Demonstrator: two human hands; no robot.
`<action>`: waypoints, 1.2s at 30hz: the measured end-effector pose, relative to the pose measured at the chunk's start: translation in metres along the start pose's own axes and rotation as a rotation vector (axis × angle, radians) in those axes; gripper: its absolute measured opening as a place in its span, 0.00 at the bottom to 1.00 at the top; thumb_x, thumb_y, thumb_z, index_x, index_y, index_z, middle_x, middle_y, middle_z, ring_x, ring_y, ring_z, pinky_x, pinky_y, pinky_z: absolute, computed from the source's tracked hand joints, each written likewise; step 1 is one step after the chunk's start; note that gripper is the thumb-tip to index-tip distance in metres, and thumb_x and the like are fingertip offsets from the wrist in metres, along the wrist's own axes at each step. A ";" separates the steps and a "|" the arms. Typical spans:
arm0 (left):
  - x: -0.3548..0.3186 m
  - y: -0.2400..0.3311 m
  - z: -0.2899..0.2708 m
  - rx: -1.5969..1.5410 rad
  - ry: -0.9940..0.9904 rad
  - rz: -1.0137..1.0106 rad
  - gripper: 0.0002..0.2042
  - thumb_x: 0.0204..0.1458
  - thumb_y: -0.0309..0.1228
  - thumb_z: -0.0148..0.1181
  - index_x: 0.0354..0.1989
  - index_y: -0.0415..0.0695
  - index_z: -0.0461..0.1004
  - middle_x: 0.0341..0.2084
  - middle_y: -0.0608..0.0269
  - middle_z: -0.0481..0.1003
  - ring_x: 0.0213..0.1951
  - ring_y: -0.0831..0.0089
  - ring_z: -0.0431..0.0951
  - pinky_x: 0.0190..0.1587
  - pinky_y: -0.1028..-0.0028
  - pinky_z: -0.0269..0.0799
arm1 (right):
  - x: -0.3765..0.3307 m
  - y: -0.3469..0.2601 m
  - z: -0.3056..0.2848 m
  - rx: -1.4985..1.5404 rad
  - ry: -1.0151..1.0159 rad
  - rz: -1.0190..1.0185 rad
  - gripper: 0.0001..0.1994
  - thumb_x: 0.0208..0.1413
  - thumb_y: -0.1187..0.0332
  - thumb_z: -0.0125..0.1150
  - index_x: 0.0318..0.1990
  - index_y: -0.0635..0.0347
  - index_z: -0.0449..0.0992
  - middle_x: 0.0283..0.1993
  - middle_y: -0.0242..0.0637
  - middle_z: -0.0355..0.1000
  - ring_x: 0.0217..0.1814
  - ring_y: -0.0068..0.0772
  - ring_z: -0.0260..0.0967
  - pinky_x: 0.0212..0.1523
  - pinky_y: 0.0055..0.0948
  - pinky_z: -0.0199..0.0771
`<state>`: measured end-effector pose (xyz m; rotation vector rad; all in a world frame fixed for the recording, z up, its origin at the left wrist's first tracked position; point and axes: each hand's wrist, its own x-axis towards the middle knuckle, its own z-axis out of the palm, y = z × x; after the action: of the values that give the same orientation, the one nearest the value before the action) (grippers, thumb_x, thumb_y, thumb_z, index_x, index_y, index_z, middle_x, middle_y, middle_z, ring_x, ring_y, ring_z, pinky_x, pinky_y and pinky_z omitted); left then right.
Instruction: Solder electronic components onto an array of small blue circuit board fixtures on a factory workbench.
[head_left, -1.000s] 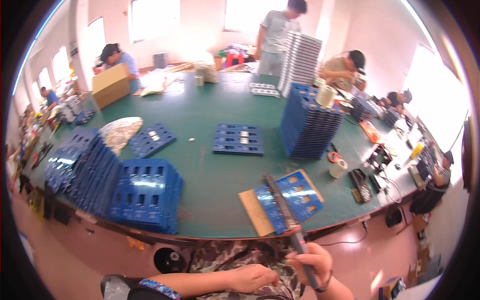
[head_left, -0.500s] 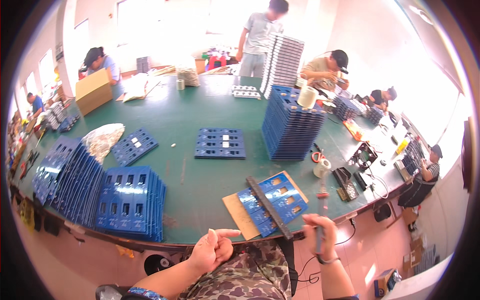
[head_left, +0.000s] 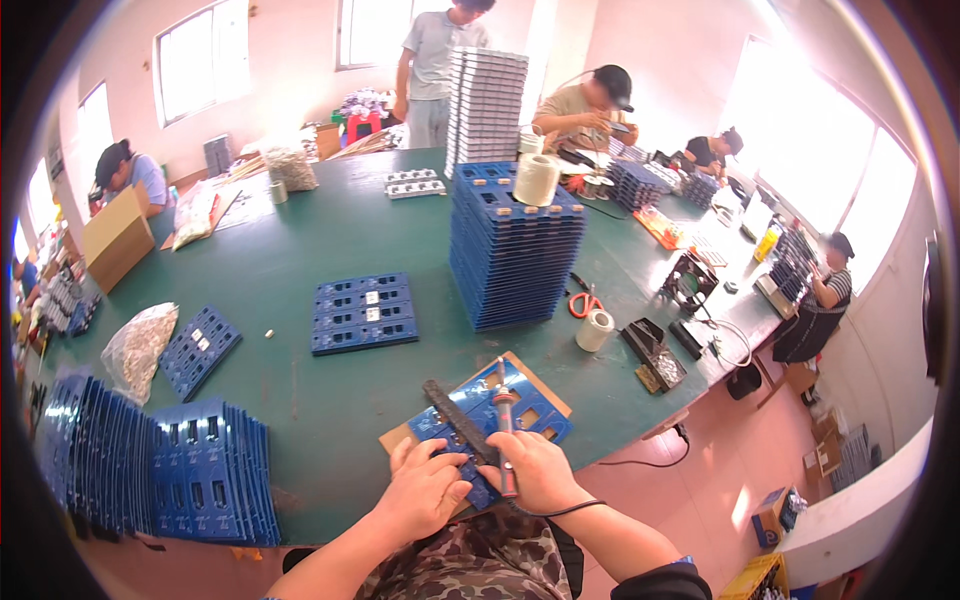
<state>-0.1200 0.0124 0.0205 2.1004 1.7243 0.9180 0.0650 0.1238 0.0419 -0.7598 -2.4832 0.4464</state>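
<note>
A blue circuit board panel (head_left: 546,408) with rectangular cutouts lies tilted on a brown cardboard sheet (head_left: 395,437) at the table's near edge. Across it runs a dark flat bar (head_left: 452,415). My left hand (head_left: 420,490) is open, its fingers resting on the panel's left part beside the bar. My right hand (head_left: 545,470) is closed round the grip of a soldering iron (head_left: 504,410), whose tip points away from me over the panel. The right thumb is close to the bar's near end; whether it touches cannot be told. The iron's cord passes by my right wrist.
Blue panels stand in a row (head_left: 205,475) at left and in a tall stack (head_left: 515,260) ahead. A flat blue panel (head_left: 365,315) lies mid-table. To the right are a solder roll (head_left: 594,330), orange-handled scissors (head_left: 585,303) and a soldering stand (head_left: 653,355). Several people work around the table.
Both hands have moved forward onto the panel, the right bringing the soldering iron over it. My left hand has gone from a pointing finger to spread fingers. The view has shifted right.
</note>
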 end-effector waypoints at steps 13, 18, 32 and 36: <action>0.007 0.004 -0.002 0.013 -0.022 -0.077 0.18 0.62 0.45 0.48 0.39 0.43 0.78 0.47 0.66 0.76 0.59 0.58 0.65 0.65 0.41 0.38 | -0.026 0.061 -0.048 -0.066 0.218 0.064 0.13 0.50 0.71 0.64 0.43 0.57 0.71 0.33 0.43 0.72 0.38 0.50 0.71 0.40 0.42 0.71; 0.007 0.004 0.001 -0.010 -0.005 -0.082 0.19 0.63 0.46 0.46 0.39 0.43 0.78 0.45 0.67 0.77 0.57 0.58 0.66 0.65 0.42 0.38 | -0.042 0.101 -0.067 -0.197 0.234 0.126 0.12 0.51 0.71 0.62 0.43 0.57 0.71 0.32 0.42 0.71 0.38 0.49 0.71 0.39 0.42 0.72; 0.006 0.014 0.002 0.003 -0.022 -0.102 0.19 0.63 0.46 0.47 0.30 0.44 0.76 0.48 0.65 0.74 0.58 0.56 0.64 0.65 0.45 0.38 | -0.048 0.094 -0.075 -0.223 0.282 0.128 0.13 0.49 0.67 0.66 0.42 0.55 0.72 0.28 0.38 0.69 0.33 0.44 0.71 0.33 0.38 0.72; 0.005 0.025 -0.006 0.162 0.113 0.167 0.10 0.61 0.37 0.54 0.38 0.42 0.72 0.43 0.59 0.74 0.50 0.59 0.72 0.59 0.52 0.59 | -0.070 0.056 -0.062 0.103 0.475 -0.113 0.20 0.41 0.71 0.73 0.45 0.55 0.74 0.27 0.37 0.71 0.26 0.40 0.70 0.27 0.35 0.71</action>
<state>-0.1037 0.0096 0.0413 2.3693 1.7521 0.9898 0.1732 0.1360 0.0422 -0.5984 -2.0301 0.3074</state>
